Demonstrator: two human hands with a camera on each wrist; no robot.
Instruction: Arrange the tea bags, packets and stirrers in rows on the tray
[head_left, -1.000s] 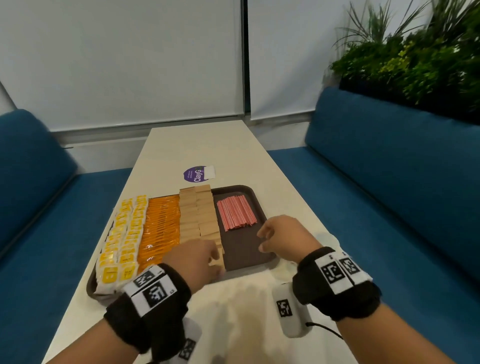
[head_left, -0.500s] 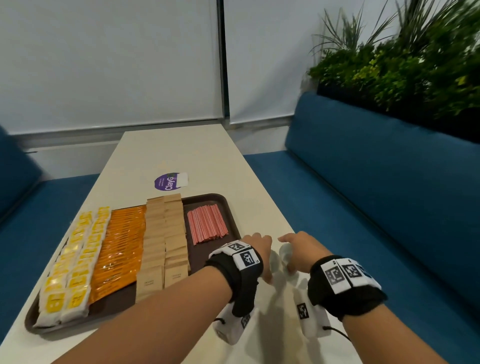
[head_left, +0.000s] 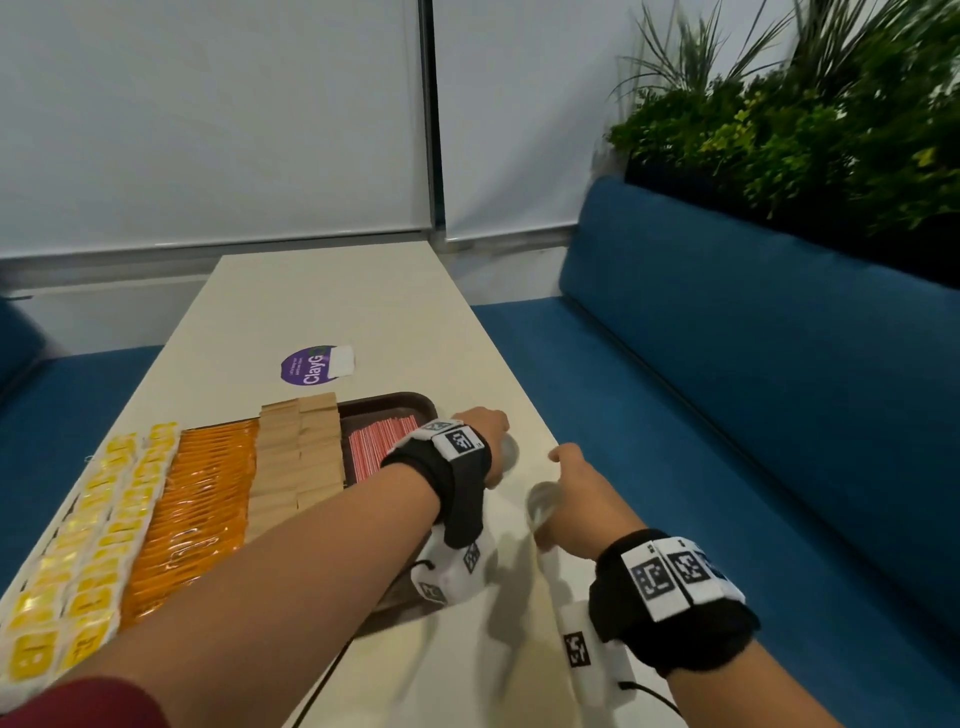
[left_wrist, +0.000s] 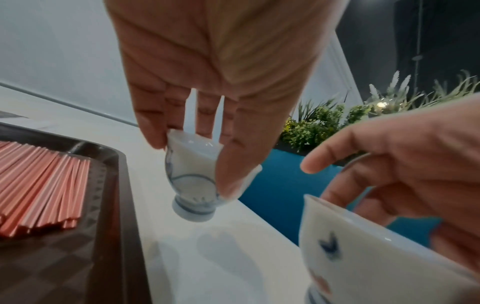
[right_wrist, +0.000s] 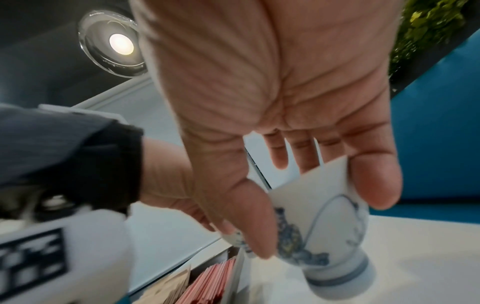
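My left hand (left_wrist: 207, 67) pinches a small blue-and-white cup (left_wrist: 193, 181) by its rim, tilted above the table (head_left: 332, 306) just beside the tray (head_left: 410, 402). My right hand (right_wrist: 280, 107) grips a second cup (right_wrist: 327, 236) nearby. On the tray, yellow tea bags (head_left: 93, 519), orange packets (head_left: 202, 499), tan packets (head_left: 296, 457) and red stirrers (left_wrist: 39, 185) lie in rows.

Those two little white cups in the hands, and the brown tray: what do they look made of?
The cup in the left hand and the cup in the right hand look like glazed porcelain: glossy white with blue painted marks and sharp highlights on the rim. The tray seems moulded plastic, dark brown, with a matte patterned floor and a smooth raised rim; I can't be certain.
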